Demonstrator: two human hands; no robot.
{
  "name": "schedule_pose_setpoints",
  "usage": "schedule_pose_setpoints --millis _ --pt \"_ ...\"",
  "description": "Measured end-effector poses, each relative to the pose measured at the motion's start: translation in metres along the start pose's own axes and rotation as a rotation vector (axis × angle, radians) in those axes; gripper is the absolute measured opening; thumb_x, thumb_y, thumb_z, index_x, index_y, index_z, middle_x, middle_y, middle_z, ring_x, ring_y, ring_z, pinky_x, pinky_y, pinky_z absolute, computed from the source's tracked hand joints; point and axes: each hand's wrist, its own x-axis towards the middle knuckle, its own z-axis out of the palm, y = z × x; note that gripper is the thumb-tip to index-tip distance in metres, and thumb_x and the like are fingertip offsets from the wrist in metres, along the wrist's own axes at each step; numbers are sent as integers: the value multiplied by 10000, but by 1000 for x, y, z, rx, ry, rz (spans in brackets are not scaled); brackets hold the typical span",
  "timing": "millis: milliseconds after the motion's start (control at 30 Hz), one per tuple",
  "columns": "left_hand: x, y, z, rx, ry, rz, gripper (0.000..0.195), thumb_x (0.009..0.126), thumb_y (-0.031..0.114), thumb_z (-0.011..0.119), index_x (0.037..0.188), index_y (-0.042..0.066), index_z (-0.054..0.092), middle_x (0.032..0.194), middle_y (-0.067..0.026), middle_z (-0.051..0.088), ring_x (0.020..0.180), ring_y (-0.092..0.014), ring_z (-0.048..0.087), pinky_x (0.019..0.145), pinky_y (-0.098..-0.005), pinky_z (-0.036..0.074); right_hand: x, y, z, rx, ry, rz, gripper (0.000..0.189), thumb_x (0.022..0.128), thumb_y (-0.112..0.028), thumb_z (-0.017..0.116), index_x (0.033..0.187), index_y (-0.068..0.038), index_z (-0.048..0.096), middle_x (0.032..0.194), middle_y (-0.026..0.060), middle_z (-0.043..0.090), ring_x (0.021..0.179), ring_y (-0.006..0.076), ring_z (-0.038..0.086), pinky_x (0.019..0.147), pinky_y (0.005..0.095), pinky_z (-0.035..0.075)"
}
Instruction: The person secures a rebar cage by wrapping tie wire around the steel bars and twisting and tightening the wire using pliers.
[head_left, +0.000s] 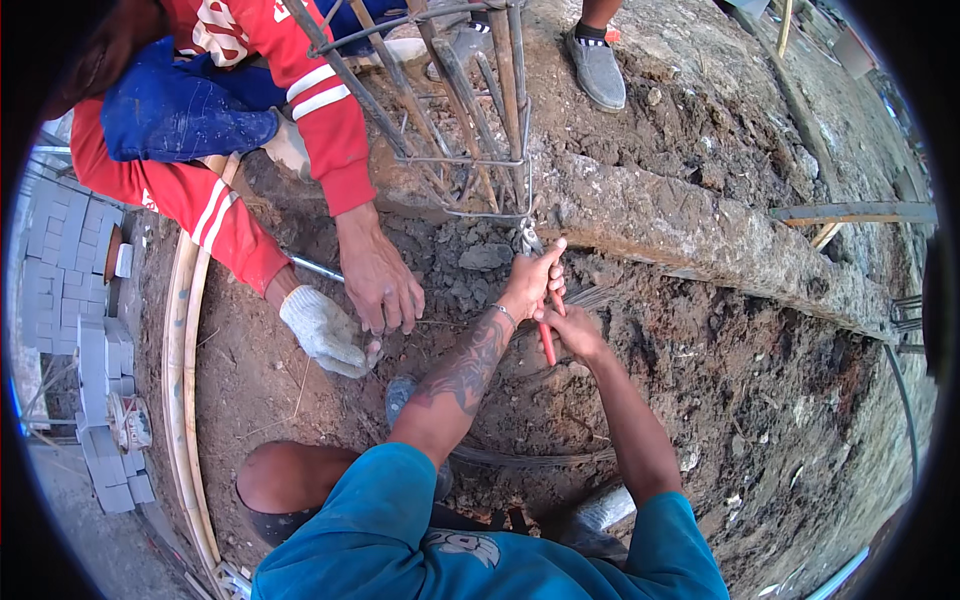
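Red-handled pincers (548, 341) point up toward the foot of an upright rebar cage (480, 161); their metal jaws are at its lower corner, by a bent stirrup. My left hand (531, 281) is wrapped round the upper part of the pincers, just below the jaws. Lower down, my right hand (574, 330) grips the red handles. Whether the jaws are closed on a wire cannot be made out. A bundle of thin tie wire (589, 298) lies on the soil behind my hands, and more wire (532, 456) lies nearer my body.
A co-worker in red sleeves crouches at the left, one hand bare (379, 270), the other in a white glove (326, 334). A rough concrete beam (697, 225) runs to the right. Bamboo poles (180, 360) and stacked grey blocks (67, 262) lie left. Another person's shoe (596, 71) is beyond.
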Motion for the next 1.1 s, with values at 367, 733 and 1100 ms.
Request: schedule_pose_setpoints --millis 367,733,1100 --pt "41 -33 8 -21 257 257 319 849 158 659 607 80 468 505 20 421 387 -102 377 393 -283 328 33 39 17 -1089 1085 -471 452 745 -216 639 1141 -43 507 970 126 562 924 316 536 794 432 426" --pt "70 -34 63 -429 414 457 416 855 188 658 551 106 386 477 9 389 358 -118 347 352 -288 299 45 -2 -78 -1486 891 -619 190 837 -209 506 977 -98 570 894 88 611 865 263 588 735 375 471" --pt "-21 5 59 252 473 151 423 770 341 702 542 29 531 502 -44 491 396 -180 480 363 -319 385 -17 -35 -17 -1092 494 -22 361 850 -344 578 923 9 605 700 214 646 656 301 659 596 424 515"
